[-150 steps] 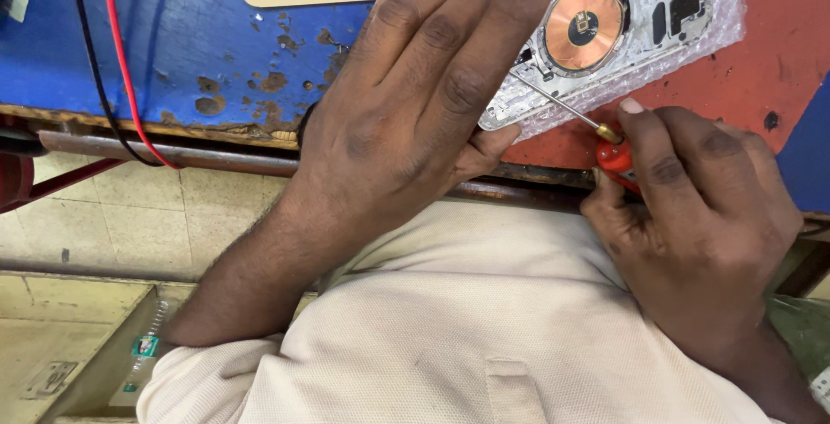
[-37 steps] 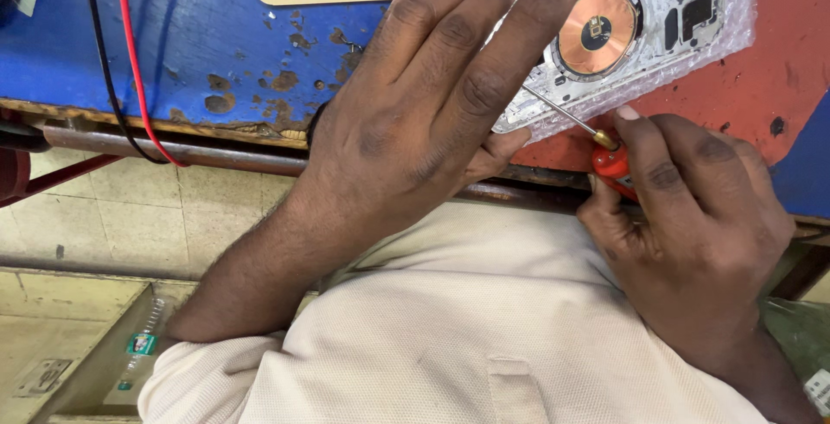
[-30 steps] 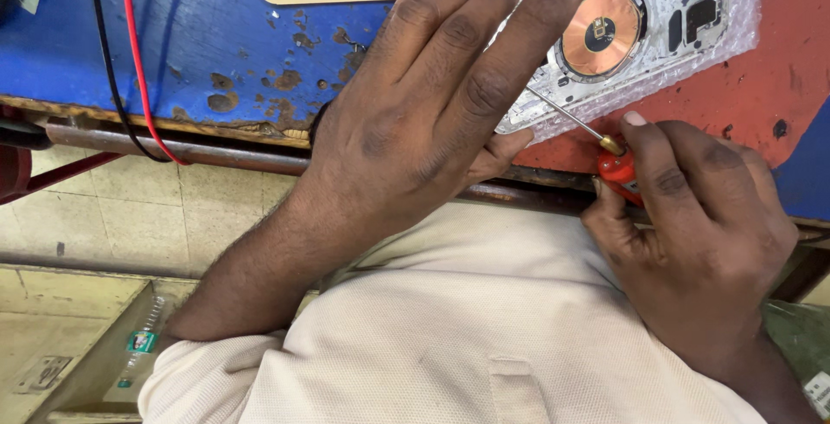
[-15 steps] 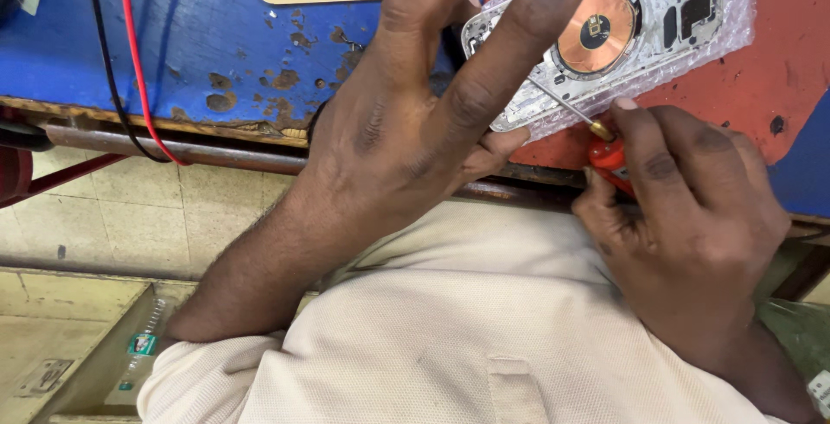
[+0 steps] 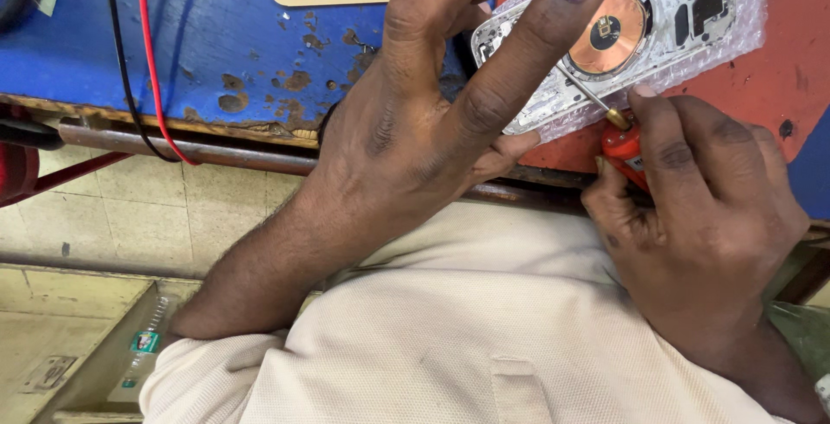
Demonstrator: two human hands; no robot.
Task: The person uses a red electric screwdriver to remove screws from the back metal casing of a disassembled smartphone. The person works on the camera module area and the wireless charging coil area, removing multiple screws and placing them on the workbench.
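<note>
Opened phone back [image 5: 657, 22], with its copper coil showing, lies on bubble wrap [image 5: 735, 39] at the near edge of the blue and red table [image 5: 216, 35]. The left hand [image 5: 415, 130] rests on its left end, fingers [image 5: 536, 44] spread and pressing rather than clasping. The right hand [image 5: 700, 208] has its fingers closed around a red-handled screwdriver [image 5: 618, 134], whose tip touches the phone just below the coil. Red and black wires [image 5: 143, 61] cross the table at left.

Opened silver phone back [image 5: 666, 18] with copper coil, flat on bench, red-handled screwdriver [image 5: 618, 134] tilted against it
</note>
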